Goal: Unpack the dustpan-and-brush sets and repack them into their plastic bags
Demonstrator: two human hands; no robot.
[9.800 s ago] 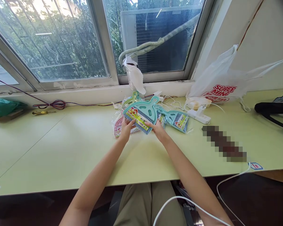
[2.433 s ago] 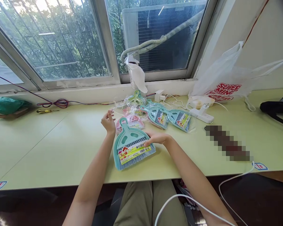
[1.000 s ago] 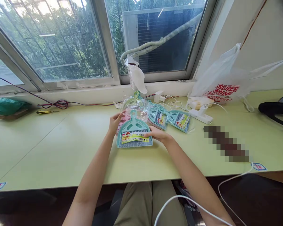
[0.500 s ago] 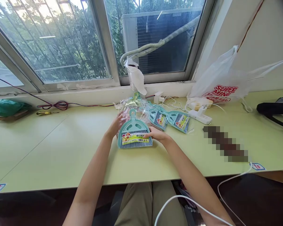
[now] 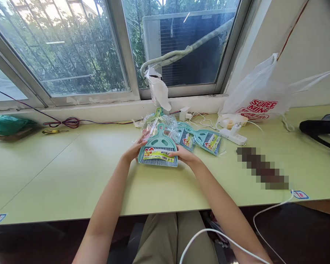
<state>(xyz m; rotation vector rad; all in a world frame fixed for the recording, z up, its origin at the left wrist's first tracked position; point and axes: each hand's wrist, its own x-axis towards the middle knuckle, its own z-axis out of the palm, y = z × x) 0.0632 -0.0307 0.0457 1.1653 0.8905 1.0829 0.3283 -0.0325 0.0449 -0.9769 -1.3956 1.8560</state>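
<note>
A teal dustpan and brush set (image 5: pixel 160 145) with a yellow-green label stands tilted in front of me, handle pointing away. My right hand (image 5: pixel 183 154) grips its right edge, thumb over the front near the label. At the opposite edge, my left hand (image 5: pixel 135 149) is closed on the set, its thumb at the rim; its other fingers are partly hidden. Crinkled clear plastic wrap (image 5: pixel 147 124) bunches behind the set and by the left fingertips. Just beyond lies a green-handled set (image 5: pixel 158 113). Two more teal wrapped sets, a nearer one (image 5: pixel 186 138) and an outer one (image 5: pixel 208 140), lie to the right.
A power strip (image 5: pixel 233 136) with white cables sits right of the sets, before a white plastic bag (image 5: pixel 255 99). A pixelated dark object (image 5: pixel 262 168) lies at right. Coiled wire (image 5: pixel 71 123), a yellow-handled tool (image 5: pixel 51 131) and a green bag (image 5: pixel 11 125) are at left.
The dustpan and brush set has shifted slightly away from me and tilted. My left hand has come from the plastic behind it onto its left edge; my right hand keeps its grip.
</note>
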